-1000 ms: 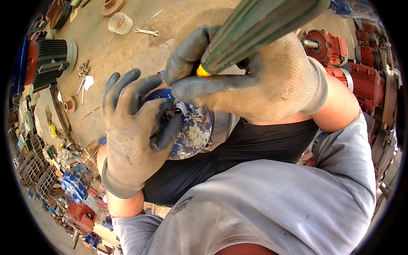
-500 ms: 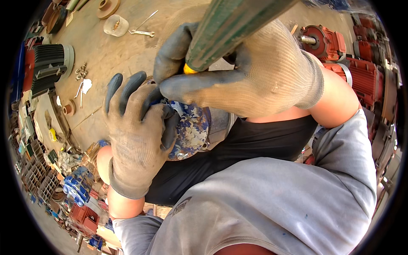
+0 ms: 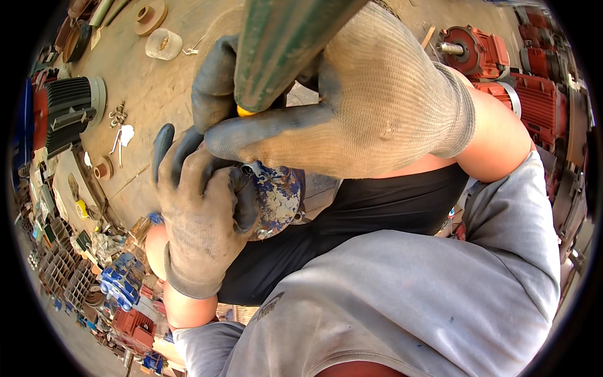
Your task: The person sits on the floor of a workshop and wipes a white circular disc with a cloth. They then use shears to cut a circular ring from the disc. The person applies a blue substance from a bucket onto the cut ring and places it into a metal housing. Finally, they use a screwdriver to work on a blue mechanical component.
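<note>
Both gloved hands work close under my camera. Right hand (image 3: 352,107) is clenched on a green tool handle (image 3: 282,44), driving down; left hand (image 3: 204,220) wraps the blue-flecked metal part (image 3: 279,195) at the lap. Tip hidden, so I judge a slip would hit left fingers (image 3: 173,141). Red motors (image 3: 496,56) sit beyond.

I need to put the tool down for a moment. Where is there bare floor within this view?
Bare floor shows between the black finned motor, the clear cup and the left hand; only small hooks lie there. The left edge is crowded with crates and blue parts. On the right, red motors fill the ground beyond the right hand.
</note>
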`<state>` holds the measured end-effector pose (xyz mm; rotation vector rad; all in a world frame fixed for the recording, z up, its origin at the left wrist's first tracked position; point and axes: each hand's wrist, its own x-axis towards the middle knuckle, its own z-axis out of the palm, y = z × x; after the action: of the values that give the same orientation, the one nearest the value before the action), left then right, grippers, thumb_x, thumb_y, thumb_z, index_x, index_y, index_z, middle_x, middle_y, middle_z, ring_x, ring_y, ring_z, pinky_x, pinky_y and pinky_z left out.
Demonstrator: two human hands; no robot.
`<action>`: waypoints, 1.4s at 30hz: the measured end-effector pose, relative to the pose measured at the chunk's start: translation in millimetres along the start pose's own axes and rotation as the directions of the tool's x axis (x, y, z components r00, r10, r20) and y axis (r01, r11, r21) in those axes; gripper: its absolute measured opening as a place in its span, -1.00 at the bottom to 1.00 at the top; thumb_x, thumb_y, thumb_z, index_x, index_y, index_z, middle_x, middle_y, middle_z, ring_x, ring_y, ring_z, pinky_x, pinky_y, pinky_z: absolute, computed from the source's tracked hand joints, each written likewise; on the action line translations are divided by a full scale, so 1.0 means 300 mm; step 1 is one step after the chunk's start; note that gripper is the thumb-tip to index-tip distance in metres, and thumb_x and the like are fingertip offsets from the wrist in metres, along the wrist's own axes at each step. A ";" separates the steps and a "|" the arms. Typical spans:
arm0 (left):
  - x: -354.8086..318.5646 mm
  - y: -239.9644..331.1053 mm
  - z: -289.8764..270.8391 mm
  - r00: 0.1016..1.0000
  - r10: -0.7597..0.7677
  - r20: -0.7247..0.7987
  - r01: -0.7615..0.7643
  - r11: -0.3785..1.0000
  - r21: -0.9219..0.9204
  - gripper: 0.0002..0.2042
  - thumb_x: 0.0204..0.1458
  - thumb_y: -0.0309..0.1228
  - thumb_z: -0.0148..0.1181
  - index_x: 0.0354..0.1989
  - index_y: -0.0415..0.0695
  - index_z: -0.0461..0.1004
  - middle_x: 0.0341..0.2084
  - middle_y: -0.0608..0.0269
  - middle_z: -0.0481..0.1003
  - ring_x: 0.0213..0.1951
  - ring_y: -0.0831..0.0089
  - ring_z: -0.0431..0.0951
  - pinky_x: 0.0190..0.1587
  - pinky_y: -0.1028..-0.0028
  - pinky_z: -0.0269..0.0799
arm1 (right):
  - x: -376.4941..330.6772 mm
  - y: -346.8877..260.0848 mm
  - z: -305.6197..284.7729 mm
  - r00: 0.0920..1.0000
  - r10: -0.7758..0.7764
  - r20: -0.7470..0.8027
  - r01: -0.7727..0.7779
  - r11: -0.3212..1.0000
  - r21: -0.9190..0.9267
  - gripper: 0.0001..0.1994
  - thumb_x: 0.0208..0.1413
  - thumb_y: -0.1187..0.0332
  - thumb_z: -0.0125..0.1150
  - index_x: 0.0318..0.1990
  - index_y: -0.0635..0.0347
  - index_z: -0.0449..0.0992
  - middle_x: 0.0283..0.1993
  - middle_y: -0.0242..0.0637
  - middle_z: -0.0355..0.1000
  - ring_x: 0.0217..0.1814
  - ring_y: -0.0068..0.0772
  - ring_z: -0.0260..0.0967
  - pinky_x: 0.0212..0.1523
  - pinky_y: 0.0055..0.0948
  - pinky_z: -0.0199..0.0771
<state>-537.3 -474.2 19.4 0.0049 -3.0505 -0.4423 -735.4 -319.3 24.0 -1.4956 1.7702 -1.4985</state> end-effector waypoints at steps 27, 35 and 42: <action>-0.028 -0.160 -0.036 0.748 -0.642 -0.172 0.357 0.606 -0.711 -0.90 0.30 -0.62 0.18 -0.07 -0.29 0.55 -0.03 0.10 0.55 0.13 0.37 0.58 0.06 0.44 0.53 | 0.009 -0.053 -0.019 0.988 0.127 0.092 -0.132 0.989 0.059 -0.80 0.05 0.53 0.56 -0.18 0.28 0.67 -0.19 -0.30 0.64 -0.20 -0.46 0.61 -0.20 -0.48 0.58; -0.013 -0.089 -0.046 0.893 -0.337 -0.300 0.151 0.850 -0.505 -0.78 0.21 -0.60 0.26 0.01 -0.16 0.64 0.08 0.07 0.57 0.07 0.25 0.61 0.04 0.37 0.54 | 0.006 -0.033 0.037 0.974 -0.019 0.225 0.040 0.995 -0.089 -0.80 0.04 0.47 0.56 -0.20 0.22 0.66 -0.20 -0.30 0.61 -0.17 -0.36 0.58 -0.22 -0.39 0.55; -0.043 -0.092 -0.041 0.931 -0.278 -0.236 0.149 0.880 -0.451 -0.62 -0.05 -0.60 0.37 0.01 -0.17 0.62 0.11 -0.01 0.55 0.18 -0.03 0.53 0.21 0.11 0.44 | 0.024 -0.039 0.081 0.971 -0.067 0.229 0.113 0.975 -0.192 -0.78 0.06 0.37 0.51 -0.17 0.19 0.64 -0.25 -0.21 0.60 -0.25 -0.14 0.57 -0.25 -0.23 0.57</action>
<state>-523.9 -504.0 22.5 0.3616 -2.6058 -1.0183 -712.9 -335.4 27.8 -1.7898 1.7850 -1.1636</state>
